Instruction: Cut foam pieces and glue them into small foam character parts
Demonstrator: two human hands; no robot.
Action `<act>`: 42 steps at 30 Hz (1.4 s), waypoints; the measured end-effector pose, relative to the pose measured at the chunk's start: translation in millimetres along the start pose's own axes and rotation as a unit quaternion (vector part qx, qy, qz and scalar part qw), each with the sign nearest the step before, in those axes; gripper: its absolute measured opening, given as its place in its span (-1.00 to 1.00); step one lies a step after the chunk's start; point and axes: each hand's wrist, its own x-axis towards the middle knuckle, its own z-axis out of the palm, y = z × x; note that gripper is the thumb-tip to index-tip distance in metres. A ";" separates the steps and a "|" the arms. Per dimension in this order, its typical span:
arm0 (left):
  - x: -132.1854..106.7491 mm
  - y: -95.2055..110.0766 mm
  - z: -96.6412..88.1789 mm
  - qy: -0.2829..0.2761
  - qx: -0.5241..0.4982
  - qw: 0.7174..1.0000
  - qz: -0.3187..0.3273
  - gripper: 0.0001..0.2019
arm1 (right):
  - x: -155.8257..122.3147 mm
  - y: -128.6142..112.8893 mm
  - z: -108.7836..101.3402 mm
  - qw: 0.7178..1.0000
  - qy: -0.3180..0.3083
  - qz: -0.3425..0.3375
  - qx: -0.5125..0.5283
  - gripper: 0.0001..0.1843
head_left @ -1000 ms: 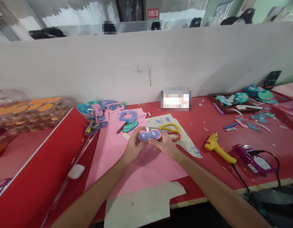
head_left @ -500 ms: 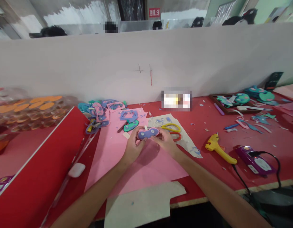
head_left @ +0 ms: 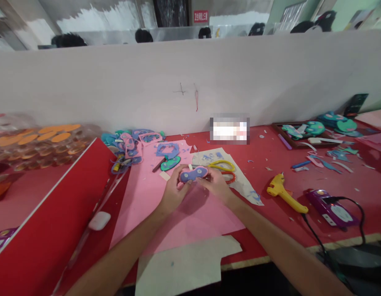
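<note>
Between both hands, above a pink sheet (head_left: 153, 213), is a small blue foam piece with a pink edge (head_left: 193, 174). It has a rounded, double-lobed outline, a pale dot on each lobe and a white tab on top. My left hand (head_left: 175, 187) is closed on its left end, my right hand (head_left: 217, 183) on its right end. Just behind the right hand lie scissors (head_left: 223, 165) with yellow and red handles, their blades partly hidden. A similar green foam piece (head_left: 170, 164) and a blue foam offcut (head_left: 167, 150) rest beyond the left hand.
A yellow glue gun (head_left: 286, 195) and a purple box with a black cable (head_left: 332, 209) are at right. Behind them stands a tray (head_left: 297, 144) of green foam pieces. Foam cut-outs (head_left: 128, 146) pile up at back left, beside a red slanted panel (head_left: 63, 213). A white wall (head_left: 116, 86) closes the back.
The blue-and-pink foam piece has shifted very slightly to the right in both hands. Otherwise the grip and the table look the same.
</note>
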 end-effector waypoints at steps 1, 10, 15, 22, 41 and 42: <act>0.0 0.6 0.1 0.000 -0.002 1.000 0.001 -0.57 | 0.2 0.0 0.0 1.000 0.000 0.002 0.001 -0.73; -0.5 4.1 0.8 -0.008 0.006 1.000 0.006 -0.58 | -1.7 -3.9 0.6 1.000 0.003 0.009 -0.004 -0.76; -2.1 1.5 -0.2 -0.021 0.020 1.000 0.002 -0.56 | -2.5 -4.0 0.8 1.000 0.007 -0.013 -0.025 -0.78; -3.0 -0.3 -0.3 -0.016 0.020 1.000 0.003 -0.52 | -1.4 -2.2 2.3 1.000 0.012 -0.006 -0.022 -0.76; -2.2 -4.1 0.4 -0.015 0.016 1.000 -0.003 -0.49 | -3.3 -1.3 2.0 0.999 0.000 -0.027 -0.042 -0.84; -2.4 -3.7 0.4 -0.017 0.014 1.000 -0.005 -0.50 | -3.3 -1.1 2.0 0.999 0.001 -0.028 -0.045 -0.85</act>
